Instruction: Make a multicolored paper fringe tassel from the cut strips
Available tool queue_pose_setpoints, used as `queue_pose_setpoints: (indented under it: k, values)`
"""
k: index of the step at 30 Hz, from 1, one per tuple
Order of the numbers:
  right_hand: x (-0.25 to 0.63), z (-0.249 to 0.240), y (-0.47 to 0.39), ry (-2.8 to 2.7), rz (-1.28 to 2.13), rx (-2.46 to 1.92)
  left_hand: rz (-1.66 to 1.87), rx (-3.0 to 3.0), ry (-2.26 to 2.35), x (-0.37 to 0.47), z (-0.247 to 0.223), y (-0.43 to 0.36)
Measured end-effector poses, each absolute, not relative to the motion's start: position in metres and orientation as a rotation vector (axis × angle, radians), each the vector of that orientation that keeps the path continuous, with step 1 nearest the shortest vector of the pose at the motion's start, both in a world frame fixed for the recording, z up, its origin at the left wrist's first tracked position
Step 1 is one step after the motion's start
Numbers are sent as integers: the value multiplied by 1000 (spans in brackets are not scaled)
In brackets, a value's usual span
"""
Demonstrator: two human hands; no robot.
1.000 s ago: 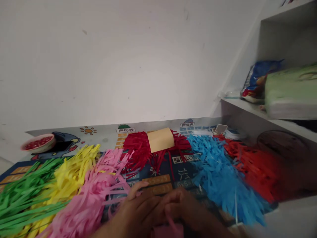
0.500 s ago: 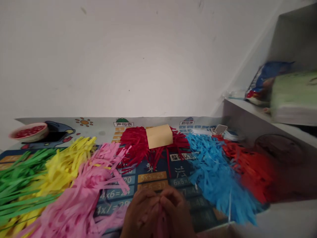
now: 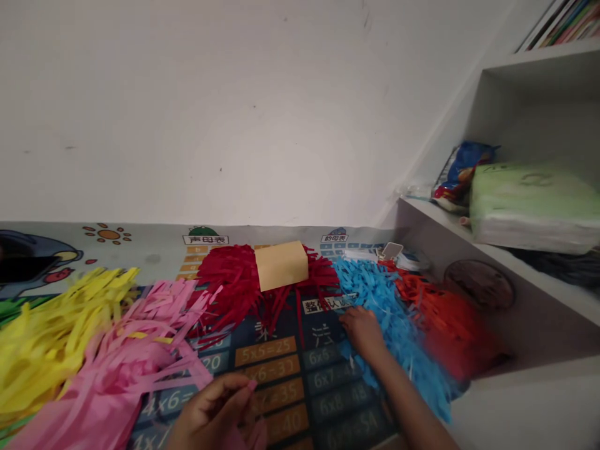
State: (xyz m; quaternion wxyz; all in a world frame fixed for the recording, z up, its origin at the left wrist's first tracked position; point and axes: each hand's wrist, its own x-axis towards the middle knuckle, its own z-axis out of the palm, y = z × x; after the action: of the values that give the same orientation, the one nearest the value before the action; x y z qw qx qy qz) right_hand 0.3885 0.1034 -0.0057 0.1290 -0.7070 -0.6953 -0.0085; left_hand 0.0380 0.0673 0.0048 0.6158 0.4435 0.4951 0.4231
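Observation:
Low in the view, my left hand [image 3: 218, 412] pinches a pink paper strip [image 3: 255, 431], whose tip pokes out between the fingers. My right hand [image 3: 362, 331] reaches over the mat at the left edge of the blue fringed paper [image 3: 398, 325]; its fingers are slightly blurred, and whether they grip a strand is unclear. Pink fringed paper [image 3: 135, 356] lies left of my left hand. Dark red fringed paper [image 3: 229, 275] is spread further back, with a tan paper piece [image 3: 282, 265] on top.
Yellow fringed paper [image 3: 70, 331] and a bit of green [image 3: 12, 309] lie at the left. Orange-red fringed paper [image 3: 450, 319] sits beside the shelf unit [image 3: 515, 300], which holds a green-and-white package [image 3: 534, 206] and a blue packet [image 3: 469, 165]. A wall rises behind the printed mat [image 3: 154, 250].
My hands have parted. The right one has moved forward and right to the blue paper; the left stays low with the pink strip. The view has swung right, and the bowl is out of sight.

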Motion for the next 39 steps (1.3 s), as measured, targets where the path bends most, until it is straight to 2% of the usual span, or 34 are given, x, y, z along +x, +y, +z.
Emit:
queue_pose_setpoints:
  k: [5, 10, 18, 22, 27, 29, 39]
  values:
    - [348, 9, 86, -2056, -6, -1930, 968, 1265, 1110, 57, 3, 71]
    - [267, 13, 43, -1748, 636, -1391, 1026, 1512, 1118, 68, 19, 64]
    - [221, -1, 31, -976, 1132, -1265, 1082, 1774, 1125, 69, 22, 57]
    - [219, -4, 25, -906, 1120, -1306, 1021, 1941, 1128, 66, 23, 53]
    - [228, 0, 15, -1276, 829, -1397, 982, 2262, 1016, 58, 24, 51]
    - [231, 4, 12, -1353, 826, -1387, 983, 2302, 983, 56, 24, 50]
    - [226, -1, 11, -1231, 970, -1321, 781, 1941, 1062, 59, 27, 48]
